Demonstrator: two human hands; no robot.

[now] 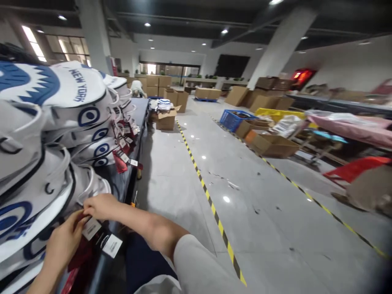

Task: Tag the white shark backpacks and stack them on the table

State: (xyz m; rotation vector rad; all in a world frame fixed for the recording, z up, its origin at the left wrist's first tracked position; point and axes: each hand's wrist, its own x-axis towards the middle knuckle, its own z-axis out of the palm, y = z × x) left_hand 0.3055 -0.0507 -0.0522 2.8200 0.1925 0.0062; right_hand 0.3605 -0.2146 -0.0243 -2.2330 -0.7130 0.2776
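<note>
Stacks of white bags (88,92) with blue eyes, shark teeth and "NEW YORK" lettering stand at the left, their looped handles turned outward. My left hand (63,241) is closed at the side of the near stack, fingers pinched at the top of a hang tag (92,228) with a white label. Against its fingertips, my right hand (102,206) is also closed in a pinch beside a bag handle (99,183). What lies between its fingers is hidden. A second white-labelled tag (112,245) dangles below. Dark red tags (81,255) hang under my hands.
A dark table (141,110) carries the stacks along the left. Yellow-black tape (200,179) marks the grey floor. Ahead is an open carton (166,121); a blue crate (234,118) and cartons (272,145) line the right. Beyond the stacks is a bent-over person (137,88).
</note>
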